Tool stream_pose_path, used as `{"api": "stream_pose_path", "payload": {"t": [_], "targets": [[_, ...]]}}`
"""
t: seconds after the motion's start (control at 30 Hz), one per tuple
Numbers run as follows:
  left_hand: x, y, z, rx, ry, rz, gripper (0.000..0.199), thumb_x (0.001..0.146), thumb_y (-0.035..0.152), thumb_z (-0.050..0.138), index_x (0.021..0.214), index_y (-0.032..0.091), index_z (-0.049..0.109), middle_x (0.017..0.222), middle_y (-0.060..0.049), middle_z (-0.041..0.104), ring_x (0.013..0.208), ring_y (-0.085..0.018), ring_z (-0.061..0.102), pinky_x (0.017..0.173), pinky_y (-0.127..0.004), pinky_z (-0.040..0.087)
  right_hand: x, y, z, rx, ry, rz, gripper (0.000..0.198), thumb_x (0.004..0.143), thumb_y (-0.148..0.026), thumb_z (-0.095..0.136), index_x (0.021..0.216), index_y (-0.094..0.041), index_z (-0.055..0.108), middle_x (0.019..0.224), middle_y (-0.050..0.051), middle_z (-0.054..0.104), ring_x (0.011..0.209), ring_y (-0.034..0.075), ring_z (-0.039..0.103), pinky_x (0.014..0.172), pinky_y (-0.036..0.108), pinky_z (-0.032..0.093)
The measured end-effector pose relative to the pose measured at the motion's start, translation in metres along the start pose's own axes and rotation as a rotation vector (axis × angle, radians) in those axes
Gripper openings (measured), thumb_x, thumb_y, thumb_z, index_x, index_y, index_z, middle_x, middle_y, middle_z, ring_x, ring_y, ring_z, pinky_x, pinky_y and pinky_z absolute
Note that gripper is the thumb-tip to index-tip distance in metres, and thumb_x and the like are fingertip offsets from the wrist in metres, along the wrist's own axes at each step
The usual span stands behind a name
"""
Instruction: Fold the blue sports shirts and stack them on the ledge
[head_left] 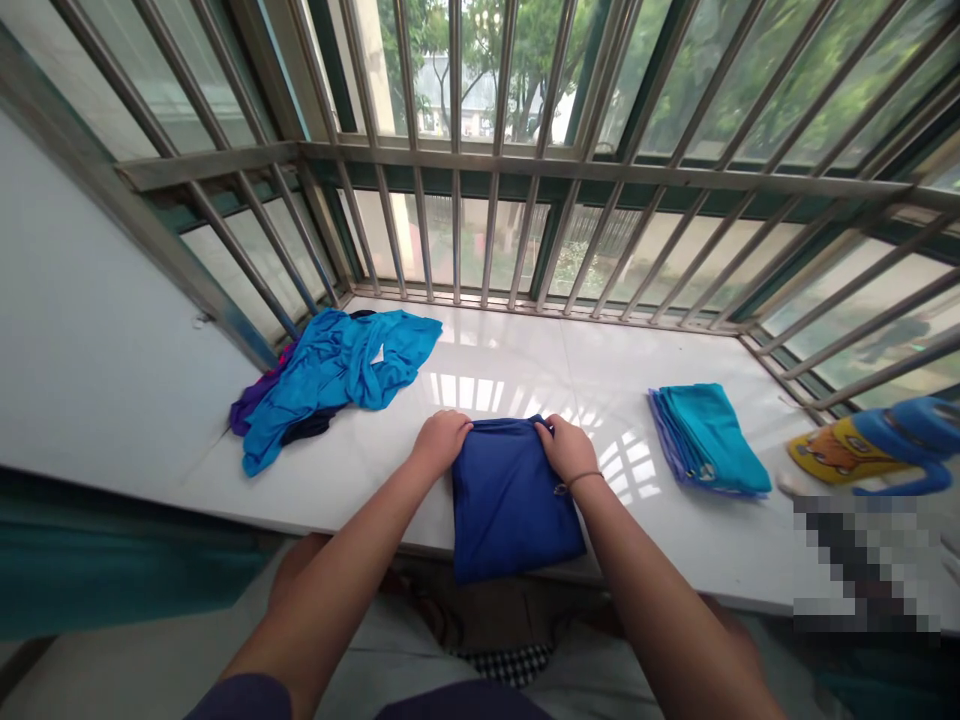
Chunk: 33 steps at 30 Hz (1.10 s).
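The dark blue cloth (510,500) is between the 2 hands, spread from the fingers back toward the body. The left hand (442,440) grips its far left corner, the right hand (568,450) its far right corner, each pinching the fabric between thumb and curled fingers. To handle it well here, the 2 corners should stay level and the top edge drawn evenly taut, with no harder pull from either side; the layers are best pinched together so that none slips. A light tug outward would ease the creases, and the near edge wants squaring, since its left corner hangs lower than its right.

The cloth looks thin, smooth and slightly shiny, roughly square, with soft diagonal wrinkles and a small bunching along the edge between the fingers. Its near left corner reaches past the front of the white ledge (667,540); whether the rest lies on the ledge or just above it, I cannot tell.

A bracelet (581,478) circles the right wrist. Beyond the left hand, to its left, a crumpled bright blue garment (330,380) lies over purple cloth (247,408) and black cloth (311,428). To the right of the right hand sits a folded stack (709,435), teal on top, and farther right a yellow and blue bottle (840,445). Metal bars (493,230) stand ahead of the hands.
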<state>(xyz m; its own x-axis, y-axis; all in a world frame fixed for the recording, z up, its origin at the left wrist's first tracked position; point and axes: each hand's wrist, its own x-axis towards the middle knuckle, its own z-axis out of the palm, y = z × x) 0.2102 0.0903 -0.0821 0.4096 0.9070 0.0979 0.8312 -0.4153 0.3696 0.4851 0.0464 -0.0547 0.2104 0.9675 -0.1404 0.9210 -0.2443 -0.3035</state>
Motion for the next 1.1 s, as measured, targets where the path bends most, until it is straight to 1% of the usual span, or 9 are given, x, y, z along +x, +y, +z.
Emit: {"api": "stream_pose_path", "payload": {"t": [0.13,0.27,0.43,0.53,0.7,0.83,0.9,1.0,1.1], "targets": [[0.006,0.004,0.005,0.053,-0.028,-0.099,0.033,0.111,0.03,0.05,0.104,0.019,0.08,0.108,-0.012,0.077,0.106,-0.027,0.07,0.097,-0.037,0.053,0.002,0.007,0.002,0.008,-0.025,0.021,0.034,0.113,-0.045,0.048,0.124,-0.021,0.069,0.112,0.013,0.08,0.105,0.027,0.075,0.081,0.032,0.049],[0.009,0.011,-0.002,0.057,-0.054,-0.091,0.035,0.111,0.04,0.051,0.109,0.02,0.08,0.116,-0.012,0.076,0.114,-0.027,0.068,0.101,-0.036,0.052,-0.011,0.02,0.001,0.047,-0.066,0.03,0.048,0.11,-0.053,0.053,0.136,-0.015,0.065,0.112,0.015,0.079,0.105,0.028,0.076,0.087,0.035,0.053],[0.021,0.012,-0.014,0.05,-0.221,-0.069,0.047,0.092,0.057,0.08,0.124,0.022,0.078,0.125,-0.014,0.077,0.122,-0.035,0.068,0.098,-0.038,0.053,-0.01,0.024,0.001,0.094,0.018,-0.229,0.061,0.102,-0.045,0.068,0.152,-0.013,0.056,0.153,0.021,0.062,0.141,0.031,0.06,0.119,0.04,0.044],[0.033,0.012,-0.02,0.036,-0.302,-0.074,0.046,0.088,0.053,0.085,0.12,0.021,0.079,0.118,-0.013,0.08,0.112,-0.035,0.073,0.089,-0.036,0.055,0.004,0.016,-0.001,0.091,-0.07,-0.304,0.073,0.096,-0.042,0.077,0.159,-0.013,0.051,0.16,0.021,0.056,0.151,0.034,0.051,0.127,0.043,0.036],[0.04,0.017,-0.034,-0.023,-0.411,0.014,0.027,0.09,0.048,0.079,0.094,0.021,0.082,0.102,-0.01,0.082,0.102,-0.032,0.075,0.083,-0.033,0.053,0.017,0.006,-0.005,0.127,-0.179,-0.252,0.061,0.089,-0.035,0.085,0.144,-0.017,0.065,0.139,0.017,0.073,0.129,0.032,0.069,0.106,0.038,0.052],[0.039,0.023,-0.053,-0.096,-0.419,0.071,0.031,0.098,0.05,0.068,0.1,0.021,0.08,0.106,-0.008,0.082,0.103,-0.029,0.075,0.082,-0.031,0.051,0.015,0.009,-0.018,0.186,-0.266,-0.268,0.019,0.09,-0.033,0.08,0.105,-0.022,0.078,0.106,0.006,0.082,0.1,0.027,0.076,0.085,0.031,0.053],[0.042,0.03,-0.068,-0.124,-0.406,0.092,0.031,0.099,0.049,0.066,0.099,0.02,0.078,0.105,-0.007,0.081,0.102,-0.029,0.074,0.08,-0.031,0.051,0.012,0.012,-0.034,0.217,-0.259,-0.282,0.015,0.094,-0.036,0.074,0.098,-0.022,0.076,0.101,0.004,0.081,0.096,0.024,0.075,0.082,0.03,0.052],[0.045,0.051,-0.102,-0.186,-0.289,0.126,0.025,0.098,0.045,0.068,0.097,0.021,0.075,0.099,-0.005,0.079,0.099,-0.027,0.073,0.079,-0.031,0.05,0.004,0.015,-0.072,0.297,-0.115,-0.311,0.019,0.095,-0.041,0.07,0.099,-0.022,0.071,0.094,0.002,0.078,0.09,0.023,0.071,0.079,0.03,0.05],[0.04,0.082,-0.142,-0.219,-0.071,0.19,0.02,0.1,0.042,0.069,0.1,0.023,0.073,0.094,-0.003,0.076,0.092,-0.026,0.071,0.078,-0.032,0.049,-0.013,0.018,-0.119,0.371,0.148,-0.371,0.019,0.092,-0.038,0.069,0.102,-0.023,0.069,0.089,0.001,0.075,0.083,0.022,0.068,0.075,0.03,0.049]]}}
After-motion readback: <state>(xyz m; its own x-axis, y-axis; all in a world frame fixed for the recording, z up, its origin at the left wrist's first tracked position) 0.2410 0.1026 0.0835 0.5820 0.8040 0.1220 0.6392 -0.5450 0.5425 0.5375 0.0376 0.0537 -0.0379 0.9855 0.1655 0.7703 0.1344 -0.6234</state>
